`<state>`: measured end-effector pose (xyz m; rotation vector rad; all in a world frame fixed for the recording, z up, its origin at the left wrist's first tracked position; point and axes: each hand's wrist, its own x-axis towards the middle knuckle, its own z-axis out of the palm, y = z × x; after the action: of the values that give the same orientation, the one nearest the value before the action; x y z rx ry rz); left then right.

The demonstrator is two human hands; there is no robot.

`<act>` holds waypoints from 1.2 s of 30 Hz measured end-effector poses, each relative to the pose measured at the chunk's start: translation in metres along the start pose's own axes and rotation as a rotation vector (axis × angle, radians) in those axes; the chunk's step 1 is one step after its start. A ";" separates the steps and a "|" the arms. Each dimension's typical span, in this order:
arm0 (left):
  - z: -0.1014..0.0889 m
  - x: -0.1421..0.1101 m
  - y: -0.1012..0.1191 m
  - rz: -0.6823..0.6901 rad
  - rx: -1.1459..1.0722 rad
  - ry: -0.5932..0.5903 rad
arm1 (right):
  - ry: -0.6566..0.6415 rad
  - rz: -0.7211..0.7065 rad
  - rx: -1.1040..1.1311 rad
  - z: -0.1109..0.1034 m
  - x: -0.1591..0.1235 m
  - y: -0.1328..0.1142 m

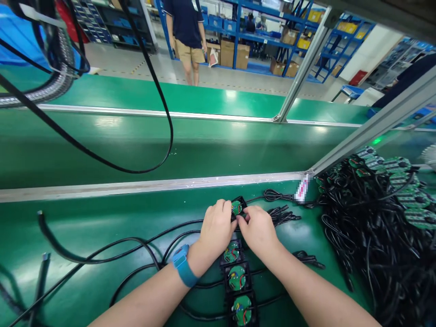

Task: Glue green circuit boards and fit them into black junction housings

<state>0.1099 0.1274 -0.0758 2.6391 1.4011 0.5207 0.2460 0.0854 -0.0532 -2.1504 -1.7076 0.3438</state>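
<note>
Both of my hands meet at a small black housing with a round green circuit board [236, 207] in it. My left hand [218, 225], a blue strap [185, 265] round its wrist, closes on the housing's left side. With fingers bent inward, my right hand [258, 227] pinches at the housing's lower right edge; what lies between its fingertips is hidden. Below my hands, several like housings stand in a column, among them one [237, 278] with coloured wires on its board. Black cables [177, 225] run out from the housings to the left, and bundled cable ends [284, 215] lie to the right.
A large heap of black cables [354, 236] with green circuit boards [420, 218] fills the right side. Metal frame bars [303, 68] rise from the green table [112, 213]. A black cable [168, 122] hangs in a loop at upper left. Across the table stands a person [185, 27].
</note>
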 end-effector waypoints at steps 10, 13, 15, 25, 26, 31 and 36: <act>0.010 -0.005 0.000 -0.008 -0.070 0.036 | -0.185 0.089 -0.233 -0.012 0.012 -0.029; 0.007 -0.003 -0.001 -0.030 -0.086 0.018 | -0.218 0.034 -0.225 -0.017 0.011 -0.025; 0.003 0.001 -0.004 -0.006 -0.117 -0.012 | -0.160 -0.010 -0.169 -0.022 0.013 -0.014; -0.008 0.021 -0.025 0.075 -0.291 -0.227 | -0.328 -0.330 -0.303 -0.037 0.048 0.030; -0.009 0.023 -0.025 0.068 -0.295 -0.249 | -0.341 -0.329 -0.308 -0.037 0.051 0.029; -0.014 0.033 -0.028 0.121 -0.303 -0.338 | -0.468 -0.142 -0.151 -0.034 0.061 0.031; -0.013 0.035 -0.029 0.127 -0.295 -0.347 | -0.451 -0.054 -0.055 -0.033 0.058 0.033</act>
<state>0.1007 0.1719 -0.0624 2.4395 0.9796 0.2401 0.3022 0.1312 -0.0349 -2.1763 -2.0246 0.8270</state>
